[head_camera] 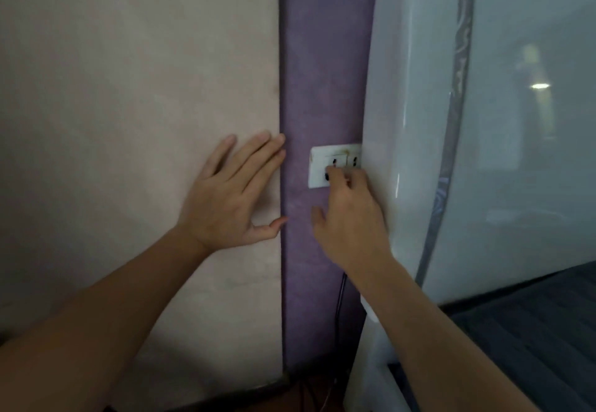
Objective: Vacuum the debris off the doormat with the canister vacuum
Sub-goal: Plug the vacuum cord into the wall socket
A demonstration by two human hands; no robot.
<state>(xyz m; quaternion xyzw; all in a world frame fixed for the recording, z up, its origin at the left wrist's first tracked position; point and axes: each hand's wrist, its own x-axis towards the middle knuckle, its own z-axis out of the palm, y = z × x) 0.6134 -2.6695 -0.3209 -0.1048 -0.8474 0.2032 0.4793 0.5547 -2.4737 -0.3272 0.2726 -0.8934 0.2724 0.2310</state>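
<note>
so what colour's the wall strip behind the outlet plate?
Purple wall strip; outlet plate is white. Head view.

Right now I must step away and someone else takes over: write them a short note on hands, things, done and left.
Left hand: open, flat on the beige wall.
Right hand: fingers curled at the wall outlet; any plug is hidden. A dark cord hangs below it.
Vacuum and doormat: not in view.
Done: nothing visible.
Left: confirm the plug is seated, then vacuum the doormat.
</note>
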